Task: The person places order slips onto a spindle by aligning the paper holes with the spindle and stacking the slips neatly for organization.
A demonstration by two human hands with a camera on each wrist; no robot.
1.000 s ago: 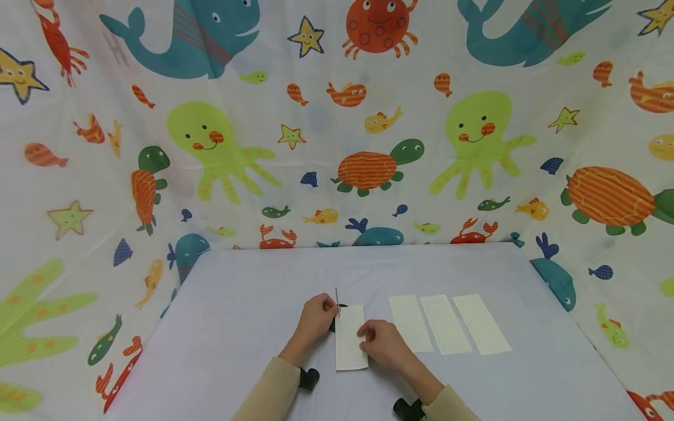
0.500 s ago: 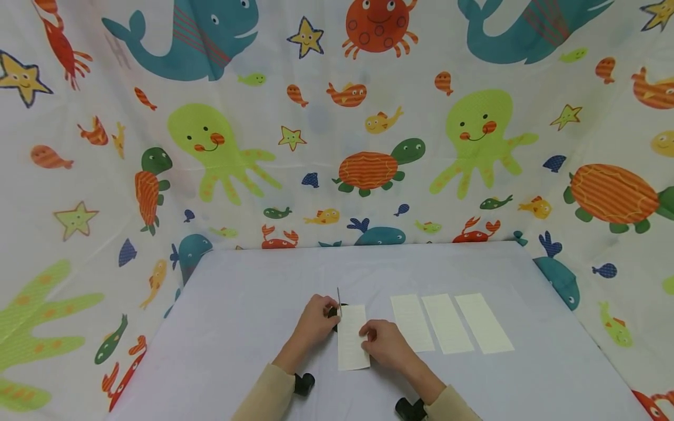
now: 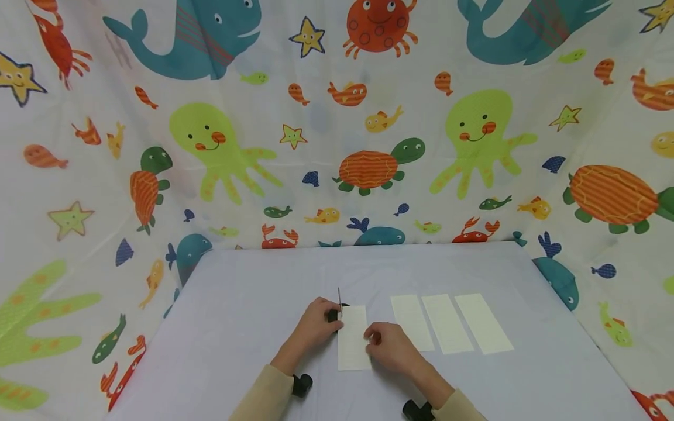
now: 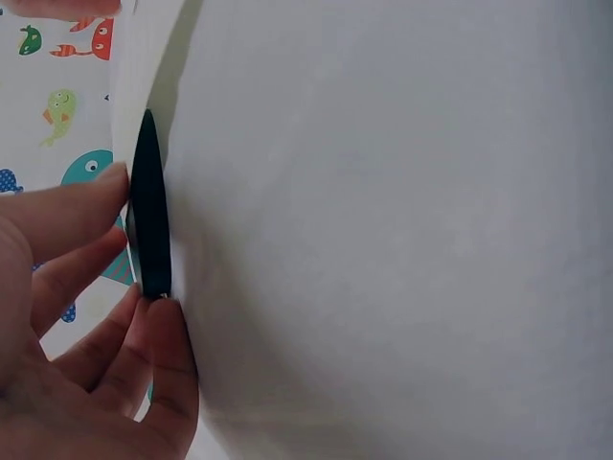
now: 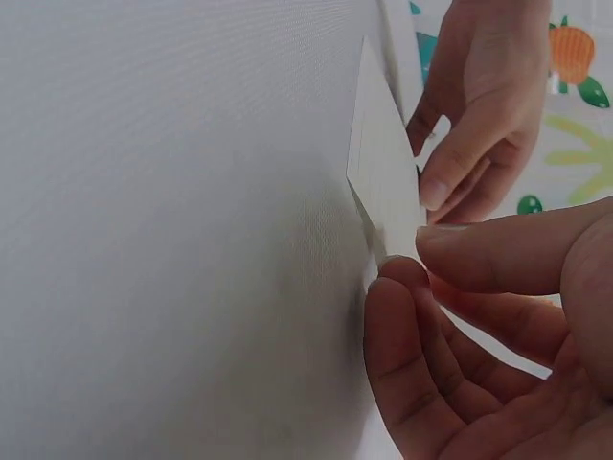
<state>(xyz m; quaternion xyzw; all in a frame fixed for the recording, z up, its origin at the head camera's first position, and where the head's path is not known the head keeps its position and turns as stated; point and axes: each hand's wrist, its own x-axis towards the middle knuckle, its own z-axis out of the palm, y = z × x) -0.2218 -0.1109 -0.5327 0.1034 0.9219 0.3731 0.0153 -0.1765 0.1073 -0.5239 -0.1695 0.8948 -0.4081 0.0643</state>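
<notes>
A pale paper strip [image 3: 351, 342] lies lengthwise on the white table [image 3: 253, 316], between both hands. My left hand [image 3: 327, 314] grips black-handled scissors [image 3: 339, 304] at the strip's far left corner, the thin blade pointing up. In the left wrist view the dark scissors [image 4: 149, 206] sit against the paper's edge [image 4: 134, 86], held by the fingers [image 4: 91, 287]. My right hand [image 3: 371, 339] pinches the strip's right edge. The right wrist view shows thumb and forefinger [image 5: 421, 264] nipping the raised paper [image 5: 383, 172], with the left hand [image 5: 479, 105] behind it.
Three more pale strips [image 3: 446, 323] lie side by side to the right of the hands. A curtain printed with sea animals [image 3: 368, 169] walls in the table at the back and both sides. Black wrist cameras [image 3: 302, 386] sit at the cuffs.
Hardly anything differs. The right hand has slid slightly right and down along the strip's edge; the left hand and scissors stay put.
</notes>
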